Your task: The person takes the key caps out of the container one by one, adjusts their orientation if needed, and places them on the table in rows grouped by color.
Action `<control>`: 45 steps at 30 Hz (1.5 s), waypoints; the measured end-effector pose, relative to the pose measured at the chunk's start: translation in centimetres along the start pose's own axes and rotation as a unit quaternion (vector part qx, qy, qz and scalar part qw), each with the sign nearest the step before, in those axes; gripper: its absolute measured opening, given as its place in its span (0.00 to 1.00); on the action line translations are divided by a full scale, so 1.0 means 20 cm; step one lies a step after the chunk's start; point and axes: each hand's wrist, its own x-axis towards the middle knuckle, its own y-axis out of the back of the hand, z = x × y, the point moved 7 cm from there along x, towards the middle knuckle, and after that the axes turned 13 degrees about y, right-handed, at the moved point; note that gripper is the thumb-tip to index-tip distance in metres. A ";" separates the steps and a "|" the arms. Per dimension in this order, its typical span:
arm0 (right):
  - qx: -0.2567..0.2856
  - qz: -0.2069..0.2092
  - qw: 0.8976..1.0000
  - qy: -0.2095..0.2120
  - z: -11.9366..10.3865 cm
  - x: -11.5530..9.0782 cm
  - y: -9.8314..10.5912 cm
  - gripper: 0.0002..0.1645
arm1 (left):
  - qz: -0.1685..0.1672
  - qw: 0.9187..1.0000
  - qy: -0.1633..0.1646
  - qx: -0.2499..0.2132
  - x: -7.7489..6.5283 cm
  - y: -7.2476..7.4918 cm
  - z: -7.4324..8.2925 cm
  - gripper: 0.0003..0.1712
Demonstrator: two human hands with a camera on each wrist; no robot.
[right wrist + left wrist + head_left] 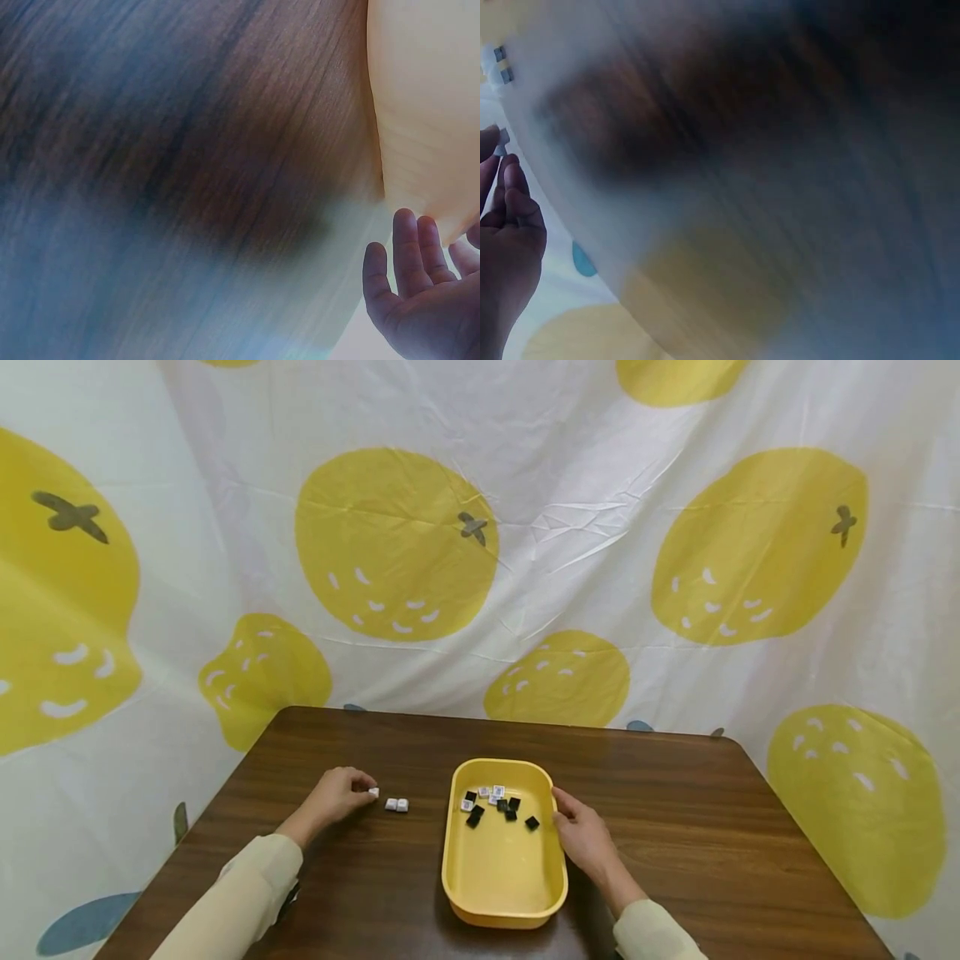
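Note:
My left hand (pixel 335 796) is low over the left of the table, pinching a small white keycap (pixel 373 793) between thumb and fingertips. In the left wrist view the same keycap (pixel 502 142) shows at the fingertips. Just right of that hand, two white keycaps (pixel 397 805) sit side by side on the wood. A yellow tray (pixel 504 885) holds several black keycaps (pixel 532 823) and several white keycaps (pixel 498 791) near its far end. At the tray's right side my right hand (pixel 587 837) holds the rim, its fingers (pixel 406 251) along the outer wall.
The dark brown wooden table (pixel 675 827) has rounded far corners. Behind it hangs a white curtain (pixel 555 527) with large yellow lemons, close to the table's far edge.

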 end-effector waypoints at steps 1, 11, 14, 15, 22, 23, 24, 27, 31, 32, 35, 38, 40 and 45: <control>0.001 0.001 1.000 0.000 0.00 0.00 0.00 0.28 | -0.005 1.000 -0.004 0.001 0.00 0.00 0.00 0.06; -0.004 0.000 1.000 -0.001 0.00 0.00 0.00 0.28 | -0.035 0.999 -0.023 0.029 -0.02 -0.04 0.02 0.06; -0.005 -0.002 1.000 -0.002 0.00 0.00 0.00 0.28 | -0.035 0.999 -0.024 0.032 -0.02 -0.05 0.02 0.06; -0.005 -0.002 1.000 -0.002 0.00 0.00 0.00 0.28 | -0.034 0.999 -0.025 0.033 -0.01 -0.05 0.03 0.06; -0.002 -0.004 1.000 0.000 0.00 0.00 -0.01 0.28 | -0.035 0.998 -0.028 0.032 -0.01 -0.07 0.03 0.07; -0.003 -0.005 1.000 0.000 0.00 0.00 -0.01 0.28 | -0.035 0.999 -0.026 0.030 -0.01 -0.07 0.03 0.08; -0.003 -0.005 1.000 -0.001 0.00 0.00 -0.01 0.28 | -0.036 0.999 -0.024 0.026 -0.01 -0.07 0.03 0.09; -0.003 -0.005 1.000 -0.002 0.00 0.00 -0.01 0.28 | -0.036 0.999 -0.024 0.020 -0.02 -0.07 0.03 0.11; -0.005 -0.003 1.000 -0.002 0.00 0.00 -0.01 0.28 | -0.033 0.999 -0.021 0.013 -0.02 -0.07 0.03 0.12; -0.007 -0.002 1.000 -0.003 0.00 0.00 -0.01 0.28 | -0.032 0.999 -0.021 0.012 -0.02 -0.07 0.03 0.12; -0.010 -0.001 1.000 -0.002 0.00 0.00 -0.01 0.28 | -0.024 0.999 -0.021 0.010 -0.01 -0.06 0.04 0.13; -0.010 0.000 1.000 0.000 0.00 0.00 -0.01 0.28 | -0.013 1.000 -0.021 0.002 0.01 -0.04 0.08 0.13; -0.009 -0.001 1.000 0.001 0.00 0.00 -0.01 0.28 | -0.012 1.000 -0.026 -0.009 0.02 -0.02 0.13 0.14; -0.004 -0.003 1.000 -0.001 0.00 -0.01 0.00 0.28 | -0.030 0.998 -0.046 -0.033 0.05 -0.05 0.32 0.16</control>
